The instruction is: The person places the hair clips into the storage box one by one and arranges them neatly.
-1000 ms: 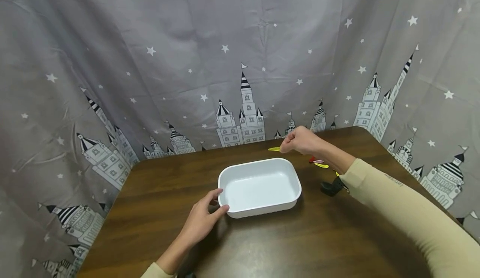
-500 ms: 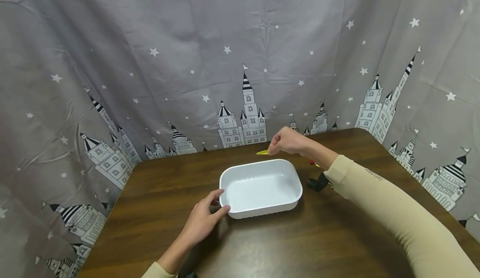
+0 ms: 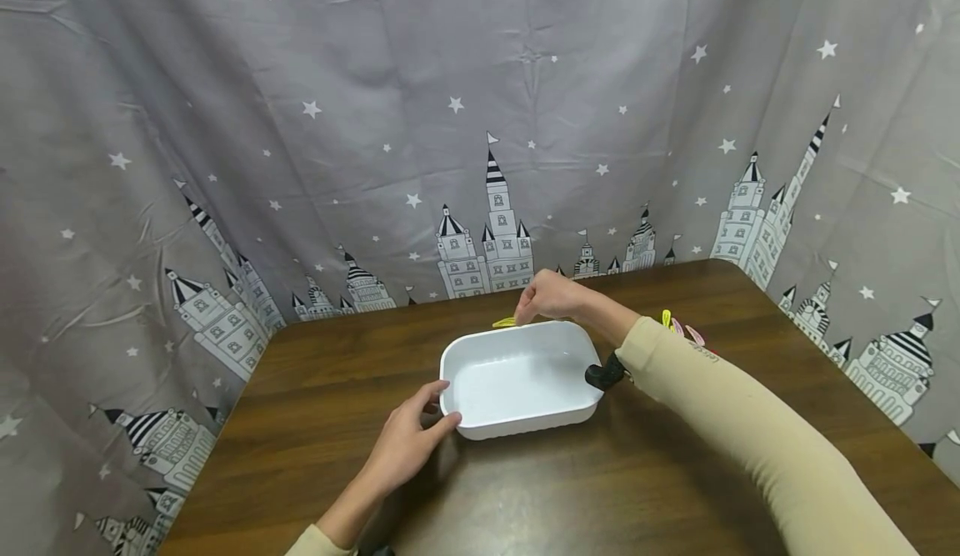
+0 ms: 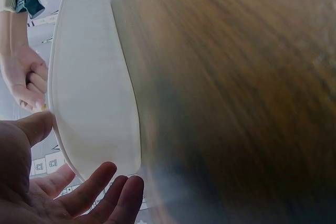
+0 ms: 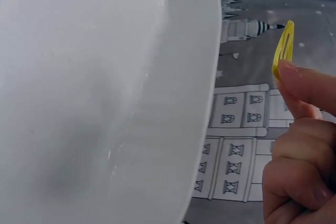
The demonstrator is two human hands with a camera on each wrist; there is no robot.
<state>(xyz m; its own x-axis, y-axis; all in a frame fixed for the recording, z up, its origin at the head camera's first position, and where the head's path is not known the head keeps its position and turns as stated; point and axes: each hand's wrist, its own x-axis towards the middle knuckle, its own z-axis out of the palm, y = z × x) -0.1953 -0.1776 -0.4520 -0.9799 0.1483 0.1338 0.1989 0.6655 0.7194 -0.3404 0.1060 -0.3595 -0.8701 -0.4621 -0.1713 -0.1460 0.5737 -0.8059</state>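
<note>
A white rectangular dish point(image 3: 517, 385) with rounded corners sits on the brown table. My left hand point(image 3: 411, 435) holds its left end, thumb and forefinger at the rim and the other fingers spread beside the end wall, as the left wrist view shows. My right hand point(image 3: 547, 296) is over the dish's far rim. It pinches a yellow snap hair clip point(image 5: 284, 51) between thumb and forefinger, the other fingers curled in; the clip points up and away from the hand in the right wrist view. The dish's visible inside is bare white.
Several hair clips lie on the table to the right, partly behind the right sleeve: a yellow clip point(image 3: 666, 318), a pink clip point(image 3: 695, 335) and a bit of red. A grey castle-print curtain point(image 3: 360, 122) hangs behind the table point(image 3: 337, 364).
My right hand has moved left and a little nearer, carrying the yellow hair clip to the dish's far rim. More clips show behind the sleeve. My left hand stays on the dish.
</note>
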